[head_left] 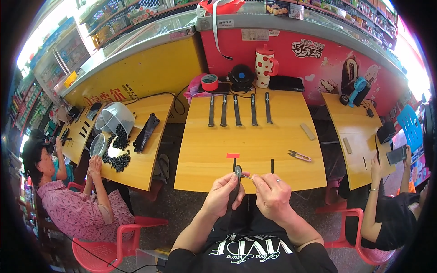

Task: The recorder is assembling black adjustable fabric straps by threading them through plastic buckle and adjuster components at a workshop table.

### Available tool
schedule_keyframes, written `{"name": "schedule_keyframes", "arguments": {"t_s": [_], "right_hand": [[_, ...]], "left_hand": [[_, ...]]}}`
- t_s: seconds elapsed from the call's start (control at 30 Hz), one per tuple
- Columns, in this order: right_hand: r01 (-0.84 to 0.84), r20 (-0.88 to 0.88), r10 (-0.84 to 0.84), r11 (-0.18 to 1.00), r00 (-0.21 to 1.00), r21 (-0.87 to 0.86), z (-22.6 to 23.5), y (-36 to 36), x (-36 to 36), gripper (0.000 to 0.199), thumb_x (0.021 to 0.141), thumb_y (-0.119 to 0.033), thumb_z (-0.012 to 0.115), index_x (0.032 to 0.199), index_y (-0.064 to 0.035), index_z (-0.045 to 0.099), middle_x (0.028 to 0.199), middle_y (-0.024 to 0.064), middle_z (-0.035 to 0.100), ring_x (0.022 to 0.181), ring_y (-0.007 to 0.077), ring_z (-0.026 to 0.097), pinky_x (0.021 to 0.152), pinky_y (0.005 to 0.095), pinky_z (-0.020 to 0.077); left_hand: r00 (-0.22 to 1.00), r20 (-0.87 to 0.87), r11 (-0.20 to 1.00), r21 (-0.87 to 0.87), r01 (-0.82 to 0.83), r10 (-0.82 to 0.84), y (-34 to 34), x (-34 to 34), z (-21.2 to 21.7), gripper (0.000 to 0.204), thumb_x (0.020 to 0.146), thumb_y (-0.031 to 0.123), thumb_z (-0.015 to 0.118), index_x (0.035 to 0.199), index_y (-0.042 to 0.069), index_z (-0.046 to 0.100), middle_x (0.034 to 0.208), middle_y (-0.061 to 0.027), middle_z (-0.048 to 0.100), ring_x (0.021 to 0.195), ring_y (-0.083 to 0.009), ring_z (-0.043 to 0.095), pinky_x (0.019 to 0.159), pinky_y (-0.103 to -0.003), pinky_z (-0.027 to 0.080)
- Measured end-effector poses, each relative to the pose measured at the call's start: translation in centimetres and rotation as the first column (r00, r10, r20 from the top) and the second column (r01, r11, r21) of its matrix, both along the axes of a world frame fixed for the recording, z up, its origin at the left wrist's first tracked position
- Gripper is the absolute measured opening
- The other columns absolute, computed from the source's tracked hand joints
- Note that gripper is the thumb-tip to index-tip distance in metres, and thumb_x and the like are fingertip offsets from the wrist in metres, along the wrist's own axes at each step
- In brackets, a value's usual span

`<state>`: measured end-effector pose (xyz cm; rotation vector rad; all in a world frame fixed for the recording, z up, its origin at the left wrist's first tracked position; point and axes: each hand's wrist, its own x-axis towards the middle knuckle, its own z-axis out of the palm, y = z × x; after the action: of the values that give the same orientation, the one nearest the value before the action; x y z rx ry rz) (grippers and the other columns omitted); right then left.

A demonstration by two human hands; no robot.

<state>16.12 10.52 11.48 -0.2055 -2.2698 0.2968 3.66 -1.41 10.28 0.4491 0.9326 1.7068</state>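
Lower centre of frame: left hand [224,187] pinches a black strap [233,194] near its upper end; right hand [273,187] pinches a thin piece [247,177] beside it. Whether the two are joined, I cannot tell. Risk, my judgement: a loose left pinch would let the strap twist; small contact could cost the right fingertips the piece. Snips [300,156], centre right, could nick a straying wrist. Writing: pale marks on five straps [236,111], upper centre, illegible; white lettering on the dark shirt [255,246], bottom centre; bold characters on the pink panel [291,68], upper right.
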Motion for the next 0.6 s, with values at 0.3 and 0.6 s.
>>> {"name": "schedule_keyframes", "arguments": {"t_s": [0.3, 0.6], "right_hand": [[0.001, 0.007, -0.001, 1.000, 1.000, 0.006, -0.18, -0.02, 0.20, 0.040, 0.061, 0.003, 0.063, 0.100, -0.0013, 0.065, 0.075, 0.0072, 0.054, 0.063, 0.0231, 0.057, 0.050, 0.0322, 0.0433], [0.002, 0.012, -0.002, 1.000, 1.000, 0.029, -0.18, 0.03, 0.15, 0.039, 0.060, 0.001, 0.064, 0.099, 0.0002, 0.065, 0.075, 0.0070, 0.054, 0.062, 0.0222, 0.056, 0.049, 0.0313, 0.0425]], "left_hand": [[1.000, 0.009, 1.000, -0.004, 0.002, -0.002, -0.08, 0.19, -0.03, 0.035, 0.103, 0.028, 0.038, 0.118, 0.002, 0.056, 0.060, -0.0059, 0.055, 0.040, -0.0092, 0.044, 0.042, -0.020, 0.037], [1.000, -0.027, 1.000, -0.020, -0.011, 0.011, 0.00, 0.15, -0.15, 0.035, 0.103, 0.028, 0.039, 0.117, 0.002, 0.057, 0.060, -0.0055, 0.055, 0.040, -0.0089, 0.044, 0.042, -0.020, 0.037]]}}
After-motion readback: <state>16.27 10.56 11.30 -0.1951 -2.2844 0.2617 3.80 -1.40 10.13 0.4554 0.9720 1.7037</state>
